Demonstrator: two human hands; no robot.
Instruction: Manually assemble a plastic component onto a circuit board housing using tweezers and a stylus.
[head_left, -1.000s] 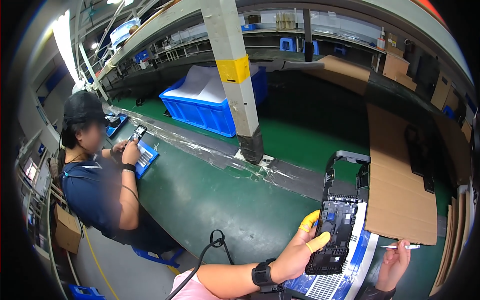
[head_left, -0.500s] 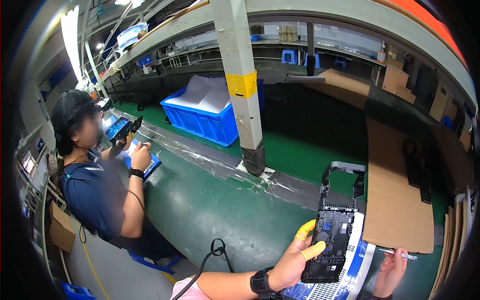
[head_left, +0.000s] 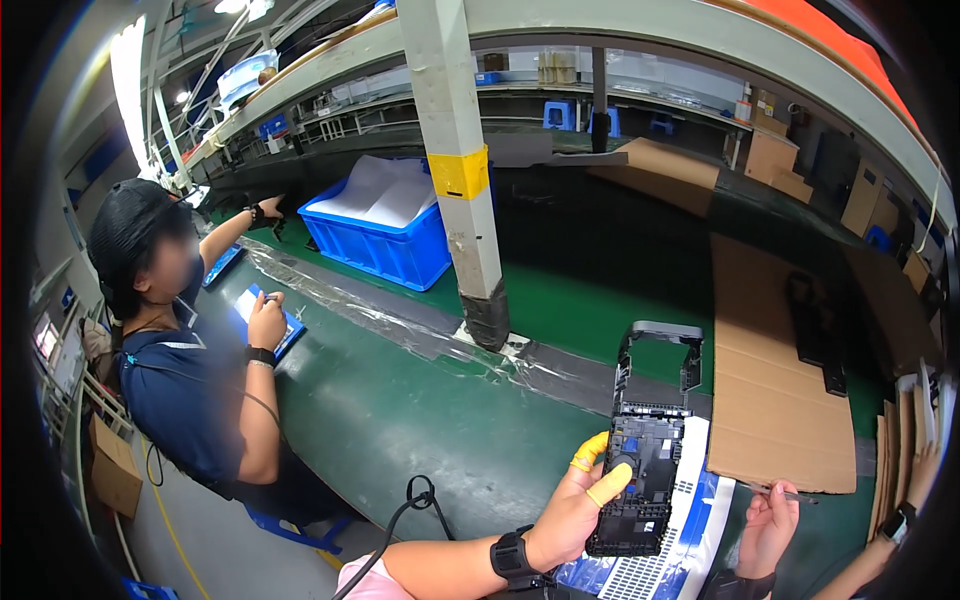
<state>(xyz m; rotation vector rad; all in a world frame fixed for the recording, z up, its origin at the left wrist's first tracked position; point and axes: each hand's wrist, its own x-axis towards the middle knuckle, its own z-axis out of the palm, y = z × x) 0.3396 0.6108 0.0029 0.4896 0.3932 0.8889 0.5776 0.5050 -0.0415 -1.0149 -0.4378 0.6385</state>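
Note:
My left hand (head_left: 575, 505), with yellow finger cots on thumb and a finger, grips a black plastic device housing (head_left: 640, 480) by its left side. The housing is held upright, its ribbed inner face toward me, and an open black frame (head_left: 655, 345) rises from its top. Behind it lies a blue-and-white sheet or tray with rows of small holes (head_left: 650, 575). To the right, my right hand (head_left: 765, 525) is closed around a slim metal tool (head_left: 790, 494), apparently tweezers, beside the lower edge of a cardboard sheet (head_left: 780, 400). Tool and housing are apart.
At left a co-worker (head_left: 190, 370) reaches toward the belt. Another person's forearm (head_left: 870, 565) enters at the right edge, near upright cardboard sheets (head_left: 885, 460). A blue crate (head_left: 385, 245) stands behind the post (head_left: 465, 200). A black cable (head_left: 400, 520) loops beside my left arm.
The view has shifted slightly. The co-worker at left has stretched an arm out to the belt with a black part. Another person's forearm has appeared at right. I still hold the housing and tool.

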